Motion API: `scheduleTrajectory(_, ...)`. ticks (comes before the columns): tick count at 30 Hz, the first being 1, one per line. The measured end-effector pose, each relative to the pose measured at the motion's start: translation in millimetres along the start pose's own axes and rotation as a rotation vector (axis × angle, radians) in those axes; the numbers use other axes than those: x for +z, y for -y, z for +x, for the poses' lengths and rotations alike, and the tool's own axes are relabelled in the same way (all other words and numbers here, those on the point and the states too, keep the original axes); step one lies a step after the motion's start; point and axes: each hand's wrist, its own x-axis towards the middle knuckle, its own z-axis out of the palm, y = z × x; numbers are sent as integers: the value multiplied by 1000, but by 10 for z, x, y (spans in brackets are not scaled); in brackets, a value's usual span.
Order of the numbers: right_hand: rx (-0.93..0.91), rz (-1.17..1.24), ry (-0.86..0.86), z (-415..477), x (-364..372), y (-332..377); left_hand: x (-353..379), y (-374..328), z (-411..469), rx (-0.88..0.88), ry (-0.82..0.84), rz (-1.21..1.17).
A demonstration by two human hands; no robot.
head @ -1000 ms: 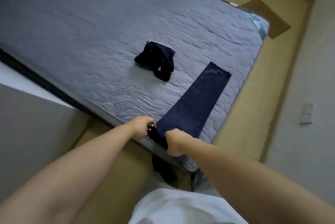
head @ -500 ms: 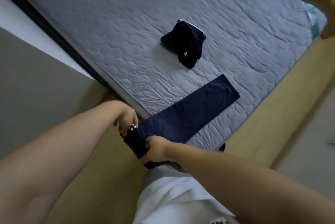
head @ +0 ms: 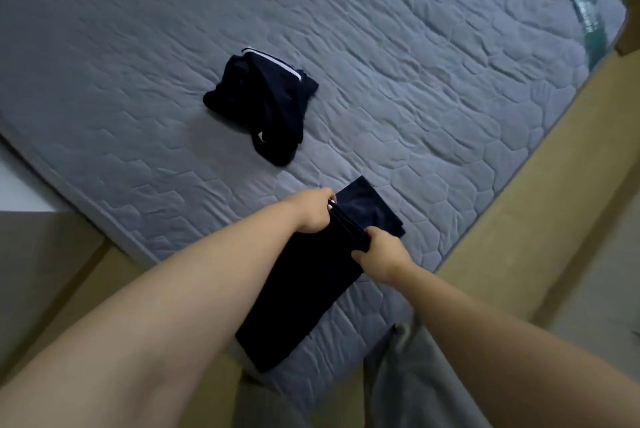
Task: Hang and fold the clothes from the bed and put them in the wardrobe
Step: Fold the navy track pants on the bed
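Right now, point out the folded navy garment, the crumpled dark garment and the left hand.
folded navy garment [head: 304, 296], head view, its flat lower layer.
crumpled dark garment [head: 265, 105], head view, its bunched middle.
left hand [head: 311, 209], head view, back of the hand.

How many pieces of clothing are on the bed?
2. The navy garment lies at the mattress edge, gripped by the left hand and right hand; the crumpled dark garment lies farther in. Folds could hide more.
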Motion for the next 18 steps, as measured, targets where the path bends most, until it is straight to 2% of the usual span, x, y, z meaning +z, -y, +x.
scheduleTrajectory(6, 17, -116, -78, 1464, -203, -922, 480, -376, 1620, -17, -55, 129)
scheduleTrajectory(9, -9, -216, -96, 1791, -156, -1124, 616, -403, 2030, -18, -103, 242)
scheduleTrajectory(11, -43, -264, -153, 1860, -95, -1209, 682, -409, 2197, -20, -75, 254)
scheduleTrajectory(14, -58, -173, -229, 1743, -40, -1227, 708, -420, 2275, -6, -71, 234)
scheduleTrajectory(18, -11, 26, -245, 1566, -51, -1175, 706, -483, 2226, 84, -64, 252)
